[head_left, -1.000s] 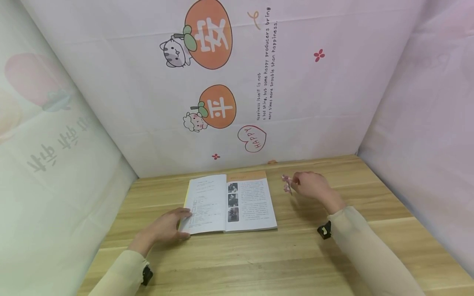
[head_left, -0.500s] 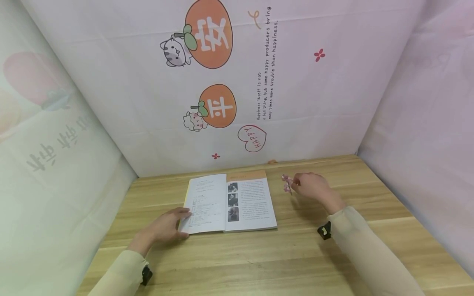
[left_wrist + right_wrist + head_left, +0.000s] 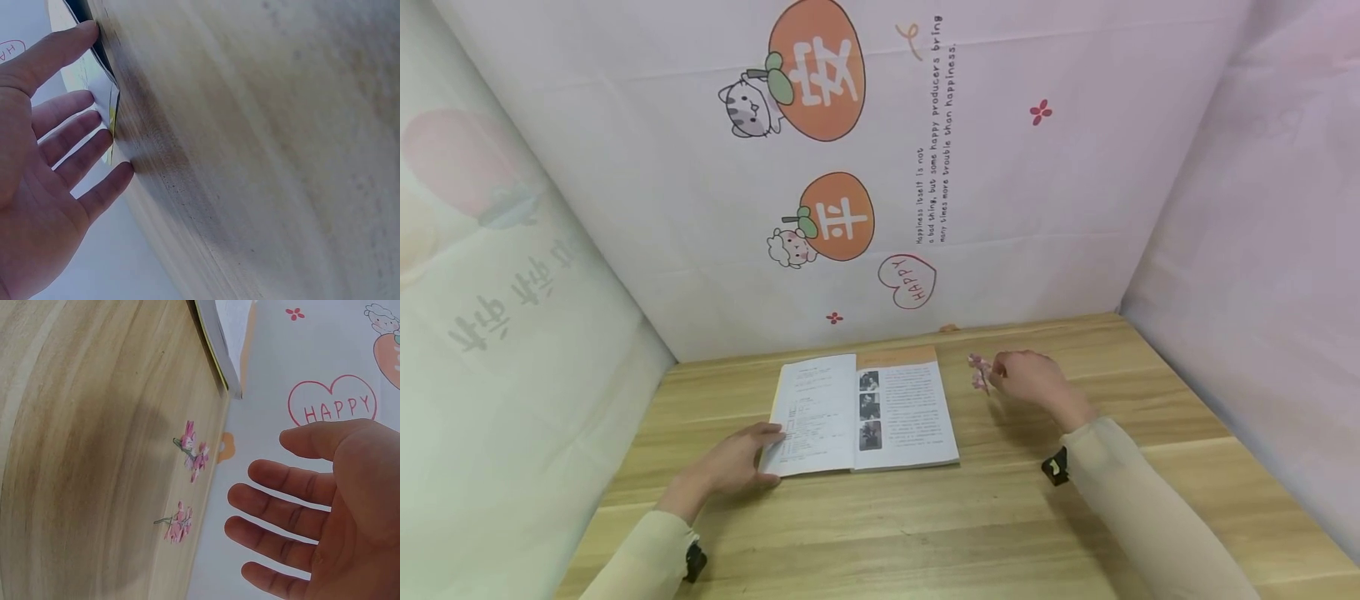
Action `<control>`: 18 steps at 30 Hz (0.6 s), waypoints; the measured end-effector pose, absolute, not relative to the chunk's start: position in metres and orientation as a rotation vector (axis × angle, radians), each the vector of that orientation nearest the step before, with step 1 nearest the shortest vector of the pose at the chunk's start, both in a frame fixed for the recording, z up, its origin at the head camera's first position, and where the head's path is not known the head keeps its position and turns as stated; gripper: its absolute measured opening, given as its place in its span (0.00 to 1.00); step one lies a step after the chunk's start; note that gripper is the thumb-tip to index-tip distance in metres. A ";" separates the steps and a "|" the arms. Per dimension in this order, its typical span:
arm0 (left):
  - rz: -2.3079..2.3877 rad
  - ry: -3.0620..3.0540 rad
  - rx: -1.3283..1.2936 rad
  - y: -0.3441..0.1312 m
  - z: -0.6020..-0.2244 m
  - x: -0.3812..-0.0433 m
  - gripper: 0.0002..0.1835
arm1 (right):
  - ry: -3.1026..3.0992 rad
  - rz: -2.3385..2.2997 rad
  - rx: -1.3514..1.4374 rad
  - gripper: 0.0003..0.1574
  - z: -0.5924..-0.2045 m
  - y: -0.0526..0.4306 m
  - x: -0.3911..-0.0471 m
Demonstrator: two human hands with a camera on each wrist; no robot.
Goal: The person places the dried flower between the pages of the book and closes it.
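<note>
An open book (image 3: 913, 421) lies on the wooden table, printed text on both pages and several dark photos on the right one. My left hand (image 3: 730, 460) is at its lower left corner, fingers extended and touching the page edge, the thumb by the bottom edge. In the left wrist view the fingers are spread beside the book's edge. Right of the book, my right hand (image 3: 1032, 381) hovers by small pink flowers (image 3: 979, 375). The right wrist view shows two pink sprigs, one upper flower (image 3: 192, 453) and one lower flower (image 3: 178, 526), apart from the loosely bent fingers.
The wooden table (image 3: 887, 542) meets a white printed cloth backdrop (image 3: 1000, 208) behind the book. Further cloth walls stand at left and right. A black device (image 3: 1056, 467) sits at the right wrist, another black device (image 3: 696, 563) at the left.
The head view has shifted very slightly. Both hands, the book and the flowers stay in place.
</note>
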State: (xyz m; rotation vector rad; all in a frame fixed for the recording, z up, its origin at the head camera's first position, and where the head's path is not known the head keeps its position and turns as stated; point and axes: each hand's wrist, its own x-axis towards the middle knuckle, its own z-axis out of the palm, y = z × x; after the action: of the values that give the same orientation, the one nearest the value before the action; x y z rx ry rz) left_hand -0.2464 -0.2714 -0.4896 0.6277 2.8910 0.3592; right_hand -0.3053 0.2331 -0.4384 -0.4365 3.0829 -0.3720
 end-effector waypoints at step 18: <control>0.339 2.899 0.634 -0.272 -0.492 -0.247 0.40 | 3.066 -0.344 -0.461 0.13 -0.446 0.236 -0.309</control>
State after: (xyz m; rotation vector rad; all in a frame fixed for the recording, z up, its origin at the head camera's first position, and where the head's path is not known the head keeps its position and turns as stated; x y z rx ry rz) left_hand -0.2466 -0.2721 -0.4925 0.6337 2.8995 0.3394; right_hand -0.3091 0.2358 -0.4456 -0.4611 3.0657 -0.3441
